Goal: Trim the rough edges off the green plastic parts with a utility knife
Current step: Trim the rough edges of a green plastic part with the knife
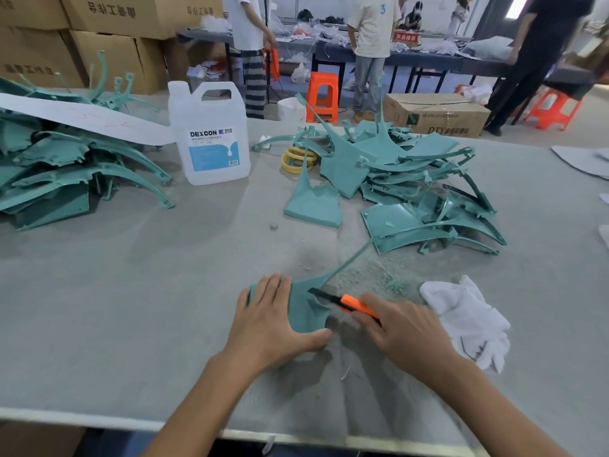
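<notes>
Head view: looks down on a wide grey table (99,308). Carries a left pile (66,166) and a right pile (412,186) of green parts, well apart, with a white jug (211,136) between them. Nearer, at right, a crumpled white cloth (468,321).

Directly in front, lying flat on the table: one green part (306,311), with a thin arm reaching away toward the right pile. Pressed down by the left hand (273,321), fingers straight and spread, grasping nothing, thumb at the near corner. Gripped in the right hand (405,328), fingers curled round the orange handle: the knife (352,303), blade out and touching the ragged right edge of the part. Just beyond the blade, small green shavings (392,282).

Seems to be in the middle of trimming this one part. With so many parts in the piles, probably far from the end.

Next, most likely: draw the blade along the ragged edge with light, steady pressure. Calls for cutting away from the left thumb and for holding the part firm against sliding.
</notes>
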### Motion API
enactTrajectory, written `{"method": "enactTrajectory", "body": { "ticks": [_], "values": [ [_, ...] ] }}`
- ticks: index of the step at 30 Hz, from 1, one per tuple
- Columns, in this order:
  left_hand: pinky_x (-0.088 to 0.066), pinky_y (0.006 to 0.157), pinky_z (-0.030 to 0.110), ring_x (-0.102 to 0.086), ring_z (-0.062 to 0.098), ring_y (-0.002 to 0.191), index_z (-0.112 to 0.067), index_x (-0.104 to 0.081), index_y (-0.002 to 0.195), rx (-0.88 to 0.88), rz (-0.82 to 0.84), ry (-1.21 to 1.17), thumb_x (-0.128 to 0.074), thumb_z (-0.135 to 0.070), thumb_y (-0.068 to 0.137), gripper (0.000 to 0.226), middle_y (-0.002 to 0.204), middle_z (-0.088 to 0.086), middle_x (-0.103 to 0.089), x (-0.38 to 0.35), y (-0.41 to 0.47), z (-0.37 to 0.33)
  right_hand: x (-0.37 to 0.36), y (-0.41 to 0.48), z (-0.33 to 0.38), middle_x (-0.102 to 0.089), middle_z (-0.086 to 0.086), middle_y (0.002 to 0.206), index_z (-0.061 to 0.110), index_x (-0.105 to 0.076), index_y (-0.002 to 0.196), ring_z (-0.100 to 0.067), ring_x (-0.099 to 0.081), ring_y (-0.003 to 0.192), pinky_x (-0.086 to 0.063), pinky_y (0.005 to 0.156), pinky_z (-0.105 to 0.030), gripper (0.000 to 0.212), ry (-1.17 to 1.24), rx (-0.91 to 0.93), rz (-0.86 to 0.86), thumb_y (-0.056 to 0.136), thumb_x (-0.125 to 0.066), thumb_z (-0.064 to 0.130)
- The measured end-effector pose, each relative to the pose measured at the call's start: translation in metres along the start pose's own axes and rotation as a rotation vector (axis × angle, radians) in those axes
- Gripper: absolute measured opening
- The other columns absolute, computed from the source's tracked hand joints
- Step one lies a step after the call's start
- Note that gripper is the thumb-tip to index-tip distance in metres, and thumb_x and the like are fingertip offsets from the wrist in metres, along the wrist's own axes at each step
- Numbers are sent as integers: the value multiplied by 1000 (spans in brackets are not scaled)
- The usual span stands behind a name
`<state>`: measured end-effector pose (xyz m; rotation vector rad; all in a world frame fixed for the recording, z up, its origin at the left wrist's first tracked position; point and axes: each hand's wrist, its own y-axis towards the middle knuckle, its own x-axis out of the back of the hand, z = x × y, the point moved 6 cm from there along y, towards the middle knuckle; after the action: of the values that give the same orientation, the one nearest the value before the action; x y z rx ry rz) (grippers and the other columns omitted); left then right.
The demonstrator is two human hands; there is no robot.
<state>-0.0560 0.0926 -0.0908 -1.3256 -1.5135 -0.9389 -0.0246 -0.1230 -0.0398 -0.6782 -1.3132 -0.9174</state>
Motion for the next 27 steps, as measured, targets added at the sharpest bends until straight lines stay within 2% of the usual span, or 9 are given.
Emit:
{"method": "enactTrajectory", "body": {
  "ticks": [2, 5, 10, 14, 18, 21, 23, 27],
  "values": [
    [-3, 122, 42, 1, 11, 153, -24, -13, 159, 10, -5, -6, -31, -102, 53, 133, 168, -4, -7, -1, -1, 1, 2, 2, 0, -59, 6, 74, 31, -45, 100, -24, -65, 74, -41, 57, -38, 37, -23, -4, -35, 100, -30, 65],
    [-2, 122, 42, 2, 11, 153, -23, -12, 159, 21, 7, -6, -29, -102, 51, 135, 168, -4, -6, 0, 0, 0, -1, 1, 7, -53, 7, 70, 31, -39, 94, -25, -64, 72, -29, 52, -37, 33, -15, 47, -1, 99, -33, 63],
    [-1, 122, 42, 1, 11, 153, -23, -11, 159, 18, 10, 4, -30, -102, 52, 134, 168, -4, -7, -2, 0, 1, 6, 8, 0, -63, 5, 76, 33, -35, 94, -23, -66, 73, -37, 55, -36, 38, -98, 11, -65, 97, -23, 69],
    [0, 123, 42, 2, 10, 153, -24, -10, 159, 14, 0, -3, -29, -103, 52, 134, 168, -4, -7, -4, 0, 1, 0, 4, 6, -49, 8, 66, 35, -31, 89, -22, -59, 64, -31, 52, -37, 33, -44, 75, -15, 96, -26, 67],
    [0, 123, 43, 3, 9, 153, -24, -9, 160, 6, 0, -20, -31, -102, 54, 133, 168, -6, -6, -3, -1, 1, 8, 5, -5, -58, 8, 71, 32, -39, 94, -19, -63, 68, -36, 53, -35, 37, -106, 13, -97, 99, -29, 68],
    [0, 124, 43, 4, 10, 153, -24, -8, 160, 11, -8, -21, -31, -101, 55, 132, 168, -5, -5, -3, -1, 1, 3, 4, 2, -53, 8, 69, 33, -36, 92, -19, -58, 64, -36, 54, -35, 32, -56, 56, -23, 99, -32, 64],
    [0, 124, 42, 3, 10, 153, -24, -9, 159, 11, -14, -23, -30, -103, 54, 133, 168, -6, -6, -2, -2, 0, 6, 5, 1, -54, 9, 69, 33, -39, 94, -19, -60, 66, -41, 56, -35, 34, -64, 39, -27, 99, -31, 65],
    [-2, 121, 42, 0, 9, 150, -25, -12, 158, 59, -69, -38, -11, -110, 44, 141, 165, -9, -11, -2, -13, -4, 15, 4, 0, -58, 9, 74, 33, -47, 100, -17, -62, 64, -33, 51, -32, 35, -154, 18, -127, 100, -31, 64]
  ]
}}
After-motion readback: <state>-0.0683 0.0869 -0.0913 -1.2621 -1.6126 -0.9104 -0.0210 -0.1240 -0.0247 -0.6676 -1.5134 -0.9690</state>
